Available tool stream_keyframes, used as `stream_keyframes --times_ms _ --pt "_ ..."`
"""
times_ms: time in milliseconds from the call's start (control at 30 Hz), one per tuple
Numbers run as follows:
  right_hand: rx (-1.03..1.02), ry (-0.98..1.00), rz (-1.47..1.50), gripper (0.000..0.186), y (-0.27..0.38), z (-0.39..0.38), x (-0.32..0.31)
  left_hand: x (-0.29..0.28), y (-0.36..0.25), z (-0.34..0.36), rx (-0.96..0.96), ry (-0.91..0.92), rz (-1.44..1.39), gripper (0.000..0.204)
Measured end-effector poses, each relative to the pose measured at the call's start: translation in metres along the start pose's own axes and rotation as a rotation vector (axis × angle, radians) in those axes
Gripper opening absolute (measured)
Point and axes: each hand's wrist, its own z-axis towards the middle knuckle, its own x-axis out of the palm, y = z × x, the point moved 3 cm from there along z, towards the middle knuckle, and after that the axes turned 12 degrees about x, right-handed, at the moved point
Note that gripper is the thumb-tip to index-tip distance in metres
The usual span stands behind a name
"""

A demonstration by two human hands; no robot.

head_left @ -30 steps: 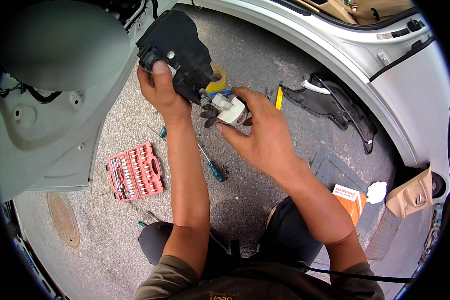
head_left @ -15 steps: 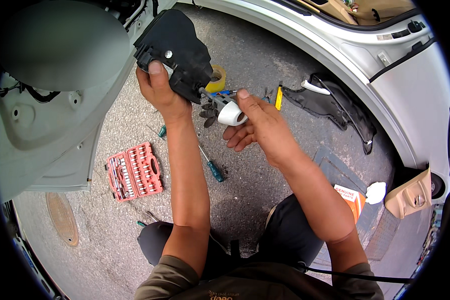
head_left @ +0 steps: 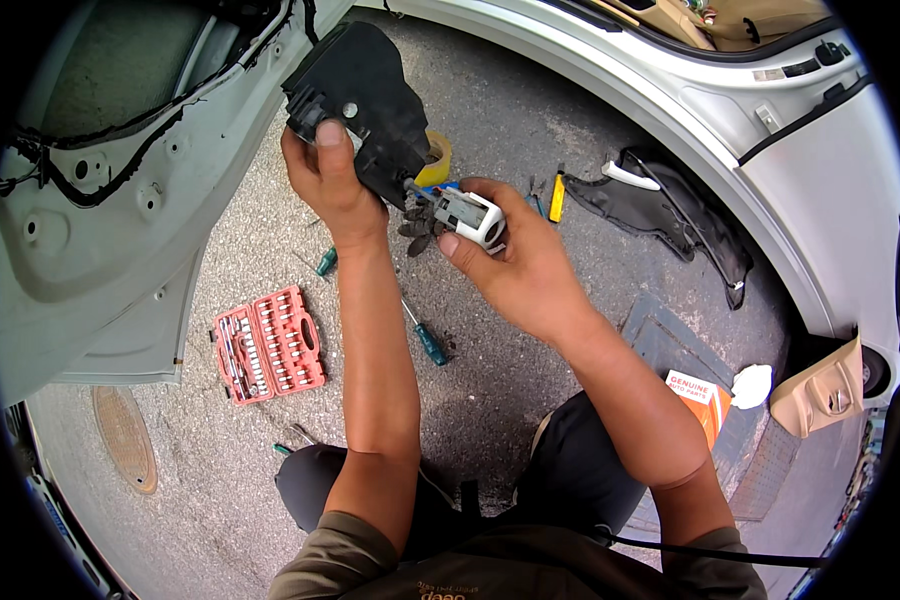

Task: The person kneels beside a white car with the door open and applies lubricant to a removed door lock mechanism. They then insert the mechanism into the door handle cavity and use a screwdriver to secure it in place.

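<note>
My left hand [head_left: 335,195] grips a black plastic door lock unit [head_left: 375,90] by its lower left side, thumb on top. A thin metal rod joins its lower corner to a door lock cylinder with a white cap [head_left: 488,222] and a grey body. My right hand [head_left: 530,265] pinches that cylinder by its white end, thumb below and index finger above. Both parts are held in the air above the pavement. Behind them, a roll of yellow tape [head_left: 436,160] and a dark glove [head_left: 417,228] are partly hidden.
A grey car door panel [head_left: 110,290] stands at left, a white car body [head_left: 670,130] at right. On the ground lie a red socket set case [head_left: 270,345], a green screwdriver [head_left: 431,344], a yellow cutter [head_left: 557,196], a black liner [head_left: 685,205], an orange-white box [head_left: 705,395] and beige trim [head_left: 820,390].
My right hand has rolled the lock cylinder over, so its grey side shows and my thumb is now below it. The black unit has shifted slightly right in my left hand.
</note>
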Motion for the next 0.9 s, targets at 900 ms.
stream_keyframes --times_ms 900 --pt "0.521 0.278 0.650 0.048 -0.003 0.004 -0.007 0.004 -0.002 0.000 0.002 -0.031 -0.050 0.062"
